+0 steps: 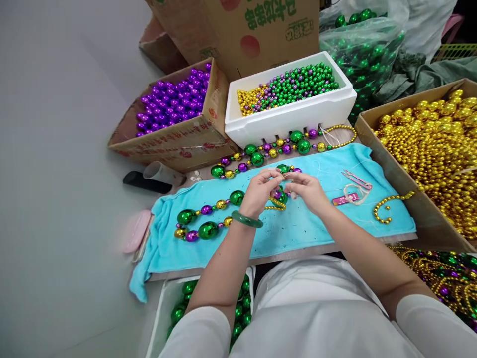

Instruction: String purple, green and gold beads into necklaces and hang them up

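Over the blue towel (309, 219), my left hand (262, 190) and my right hand (307, 191) meet with bent fingers. Between their fingertips runs a thin thread, small and partly hidden. My left wrist wears a green bangle (247, 219). Beneath and around the hands lies a bead necklace (208, 230) of large green, purple and gold balls, its middle covered by my left hand. A short gold bead strand (275, 208) comes out below the left fingers. Behind the hands rests another bead necklace (257, 158), ending in a gold bead loop.
Pink thread snips (357, 180), a magenta packet (345, 199) and a gold bead strand (380, 211) lie on the towel's right. Behind stand a carton of purple balls (164, 141) and a white foam box (294, 114); a carton of gold beads (417, 191) flanks the right.
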